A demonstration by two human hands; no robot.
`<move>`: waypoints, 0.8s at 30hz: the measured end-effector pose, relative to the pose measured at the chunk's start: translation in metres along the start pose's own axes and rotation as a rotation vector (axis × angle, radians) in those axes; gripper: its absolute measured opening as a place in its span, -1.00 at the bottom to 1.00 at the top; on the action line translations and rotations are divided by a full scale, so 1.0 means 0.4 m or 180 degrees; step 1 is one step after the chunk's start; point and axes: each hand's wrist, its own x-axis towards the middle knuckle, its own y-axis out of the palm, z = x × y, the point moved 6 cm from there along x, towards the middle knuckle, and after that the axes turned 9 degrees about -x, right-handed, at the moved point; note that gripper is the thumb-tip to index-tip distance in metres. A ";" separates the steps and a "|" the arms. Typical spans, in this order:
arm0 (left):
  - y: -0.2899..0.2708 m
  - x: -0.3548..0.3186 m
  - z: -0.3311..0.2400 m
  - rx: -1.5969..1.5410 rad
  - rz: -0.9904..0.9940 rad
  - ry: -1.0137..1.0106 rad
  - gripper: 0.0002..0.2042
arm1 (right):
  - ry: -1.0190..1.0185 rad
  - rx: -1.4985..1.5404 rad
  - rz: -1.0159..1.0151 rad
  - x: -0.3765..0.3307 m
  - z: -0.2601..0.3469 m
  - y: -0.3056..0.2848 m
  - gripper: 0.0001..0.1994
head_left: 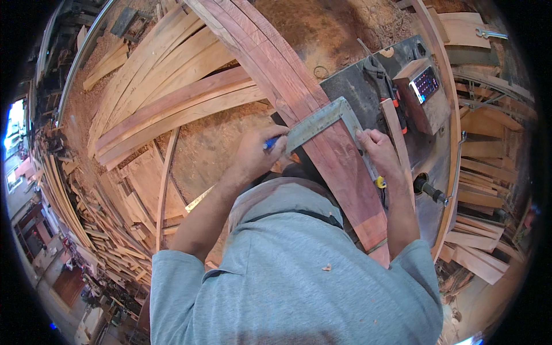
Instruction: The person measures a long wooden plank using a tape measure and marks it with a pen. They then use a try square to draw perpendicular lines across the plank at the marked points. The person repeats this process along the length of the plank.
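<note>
A long reddish-brown board point(339, 167) runs diagonally in front of me, with a dark line along its far part. Across it lies a metal carpenter's square point(317, 123), its corner by the board's right edge. My left hand point(257, 150) is closed around a blue pen point(271, 142) at the square's left end; whether its fingers also press the square is hard to see. On the right, my right hand point(378, 150) grips the square's other arm, which extends down along the board's edge. A small yellow round thing point(380, 182) sits just below that hand.
Curved pale boards point(155, 75) are stacked at the far left. On the dark metal machine table point(351, 80) to the right are a wooden block point(440, 112) with a phone point(425, 84) on it and a red-handled tool point(399, 109). A wrench point(491, 34) lies farther right.
</note>
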 end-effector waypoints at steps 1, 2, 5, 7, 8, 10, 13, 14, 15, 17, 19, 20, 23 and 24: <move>0.018 -0.014 0.008 -0.0064 0.0024 -0.0142 -0.76 | -0.0041 -0.0005 -0.0025 -0.008 -0.018 -0.007 -0.62; 0.037 -0.028 0.013 -0.0129 0.0050 -0.0283 -0.76 | 0.0011 0.0000 -0.0018 -0.023 -0.031 -0.017 -0.63; 0.078 -0.059 -0.006 0.0325 0.0076 0.0203 -0.75 | 0.0126 0.0096 -0.0014 -0.066 -0.074 -0.023 -0.63; 0.091 -0.066 -0.006 0.0513 0.0046 0.0447 -0.74 | 0.0120 0.0231 -0.0072 -0.081 -0.087 -0.028 -0.63; 0.091 -0.069 0.010 0.0366 -0.0001 0.0382 -0.75 | 0.0092 0.0172 -0.0049 -0.082 -0.084 -0.024 -0.63; 0.089 -0.067 0.032 0.0066 -0.0091 0.0276 -0.75 | 0.0028 0.0045 -0.0027 -0.078 -0.056 -0.025 -0.63; 0.072 -0.053 0.029 -0.0077 -0.0106 0.0204 -0.76 | 0.0100 0.0114 0.0095 -0.058 -0.038 -0.020 -0.63; 0.070 -0.051 0.021 -0.0064 -0.0097 0.0187 -0.77 | 0.0072 0.0106 0.0042 -0.058 -0.035 -0.019 -0.62; 0.065 -0.049 0.013 -0.0048 -0.0097 0.0169 -0.77 | 0.0036 0.0098 -0.0006 -0.056 -0.031 -0.017 -0.62; 0.059 -0.047 0.008 -0.0018 -0.0096 0.0122 -0.77 | -0.0005 0.0090 -0.0049 -0.052 -0.027 -0.015 -0.62; 0.061 -0.048 0.011 -0.0014 -0.0083 0.0054 -0.77 | 0.0009 0.0073 -0.0040 -0.053 -0.034 -0.016 -0.63; 0.061 -0.048 0.012 0.0008 -0.0079 0.0035 -0.77 | -0.0008 0.0094 -0.0004 -0.053 -0.032 -0.016 -0.63; 0.060 -0.048 0.012 0.0065 -0.0055 0.0023 -0.77 | -0.0048 0.0128 0.0081 -0.052 -0.031 -0.017 -0.65; 0.060 -0.047 0.011 0.0078 -0.0045 0.0043 -0.77 | -0.0056 0.0117 0.0101 -0.051 -0.033 -0.018 -0.65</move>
